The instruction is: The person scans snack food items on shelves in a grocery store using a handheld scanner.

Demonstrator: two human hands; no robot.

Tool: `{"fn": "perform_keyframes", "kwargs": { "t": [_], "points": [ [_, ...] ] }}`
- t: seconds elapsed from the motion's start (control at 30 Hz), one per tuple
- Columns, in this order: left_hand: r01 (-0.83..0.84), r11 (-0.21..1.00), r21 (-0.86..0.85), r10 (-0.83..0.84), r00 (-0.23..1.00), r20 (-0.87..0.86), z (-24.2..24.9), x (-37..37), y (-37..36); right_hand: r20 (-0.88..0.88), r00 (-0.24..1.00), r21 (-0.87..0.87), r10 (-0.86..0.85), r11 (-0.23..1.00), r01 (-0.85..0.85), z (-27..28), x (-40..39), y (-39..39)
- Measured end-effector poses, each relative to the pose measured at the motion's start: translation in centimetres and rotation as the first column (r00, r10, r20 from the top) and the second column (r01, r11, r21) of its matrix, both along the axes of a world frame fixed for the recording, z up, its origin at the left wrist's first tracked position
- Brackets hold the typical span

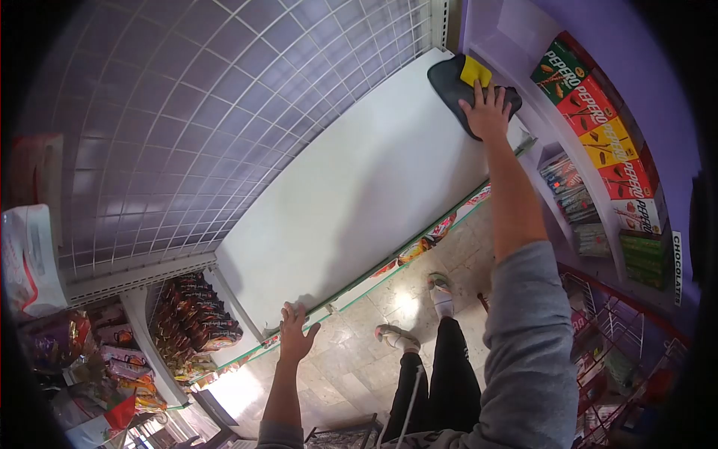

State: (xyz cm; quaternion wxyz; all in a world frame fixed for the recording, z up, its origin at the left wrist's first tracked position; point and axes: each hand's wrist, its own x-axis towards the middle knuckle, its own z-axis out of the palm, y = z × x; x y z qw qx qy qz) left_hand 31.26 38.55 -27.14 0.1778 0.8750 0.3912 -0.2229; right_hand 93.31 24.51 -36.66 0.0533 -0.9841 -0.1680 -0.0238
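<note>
My right hand lies with spread fingers on a dark grey and yellow cloth at the far right end of a white shelf. Part of the cloth is folded over, showing its yellow side. Nearer to me, my left hand is at the shelf's front left edge, fingers apart and nothing in them.
A white wire grid rises behind the shelf. Packaged snacks fill a lower left section. Pepero boxes and other packets line the right shelves. A red wire rack stands at my right; tiled floor lies below.
</note>
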Motion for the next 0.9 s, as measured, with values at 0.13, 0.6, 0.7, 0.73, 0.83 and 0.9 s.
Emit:
{"fn": "perform_keyframes", "kwargs": {
  "t": [0.13, 0.6, 0.7, 0.73, 0.83, 0.9],
  "points": [
    [0.028, 1.000, 0.001, -0.028, 0.999, -0.045, 0.0, 0.0, 0.5, 0.135, 0.978, 0.102, 0.158, 0.980, -0.172, -0.1, -4.4, 7.0],
    [0.001, 0.998, -0.063, -0.006, 0.996, -0.087, -1.3, -1.5, 1.4, -0.094, 0.340, 0.460, 0.936, 0.343, -0.819, 1.3, -41.3, 11.4],
    [-0.035, 0.997, -0.064, 0.034, 0.999, -0.020, -1.1, -1.3, 1.0, -0.117, 0.419, 0.362, 0.900, 0.432, -0.826, 3.5, -32.8, 6.2],
    [-0.038, 0.998, -0.056, 0.036, 0.999, -0.026, -0.9, -1.1, 0.9, -0.123, 0.470, 0.347, 0.874, 0.482, -0.805, 4.1, -29.3, 4.6],
    [-0.031, 0.999, -0.036, 0.031, 0.999, -0.016, -1.1, -1.2, 0.8, -0.160, 0.639, 0.138, 0.752, 0.658, -0.740, 3.2, -19.1, -0.5],
    [-0.030, 1.000, -0.002, 0.030, 0.999, -0.044, -0.1, -0.2, 0.3, -0.253, 0.727, 0.055, 0.639, 0.759, -0.648, 4.0, -13.1, -3.8]
  ]
}}
